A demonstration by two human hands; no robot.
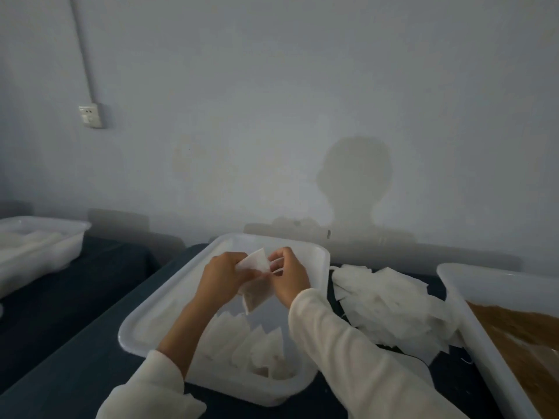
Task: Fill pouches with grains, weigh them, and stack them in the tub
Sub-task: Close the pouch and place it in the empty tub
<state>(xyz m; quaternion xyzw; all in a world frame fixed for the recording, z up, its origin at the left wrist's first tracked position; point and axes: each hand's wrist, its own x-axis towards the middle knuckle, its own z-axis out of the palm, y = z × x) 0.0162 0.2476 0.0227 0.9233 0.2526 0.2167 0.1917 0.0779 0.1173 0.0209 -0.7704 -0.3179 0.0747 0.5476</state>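
Observation:
A small white pouch (256, 278) hangs above the middle white tub (145, 325), with brownish grain showing in its lower part. My left hand (222, 275) pinches its left side and my right hand (290, 275) pinches its right side near the top flap. Several filled pouches (257, 346) stand in a row in the tub's near end. A loose heap of flat white pouches (390, 300) lies on the dark table to the right of the tub. At the far right a white tub (472, 313) holds brown grain (520, 331).
Another white tub (45, 240) with pale contents sits at the far left on the dark table (75, 343). A grey wall with a socket (90, 116) stands close behind the table. No scale is in view.

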